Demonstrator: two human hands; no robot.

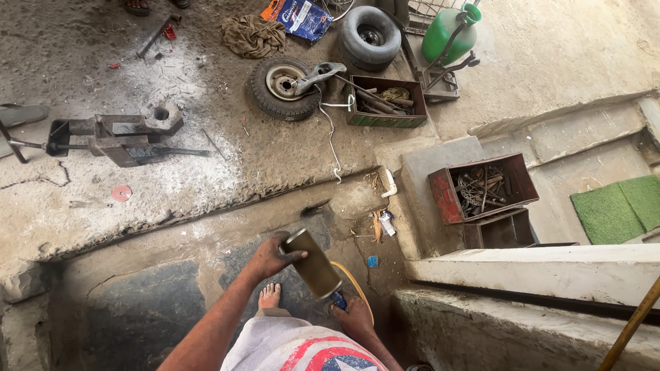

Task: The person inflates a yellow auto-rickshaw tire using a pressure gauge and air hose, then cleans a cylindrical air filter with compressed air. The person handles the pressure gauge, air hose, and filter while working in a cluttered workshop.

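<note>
Left hand [275, 255] closed around upper end of dull brass-coloured metal cylinder [314, 264]; cylinder tilted, lower end toward right hand [354, 317], which grips a small blue object [338, 300] there, apparently to steady that end. Bare foot [269, 296] on dark stained concrete floor [137, 309]. Beyond, red metal box of scrap parts [481, 187] on ledge; farther, small tyred wheel [283, 88] lying flat.

Concrete floor [206, 172] bears wheels [283, 87], toolboxes [481, 187], rag [253, 36].

A single head-worn camera looks steeply down from standing height, facing forward over the concrete floor [206, 158]; the hands sit close at the bottom edge, far objects perhaps slightly distorted.
</note>
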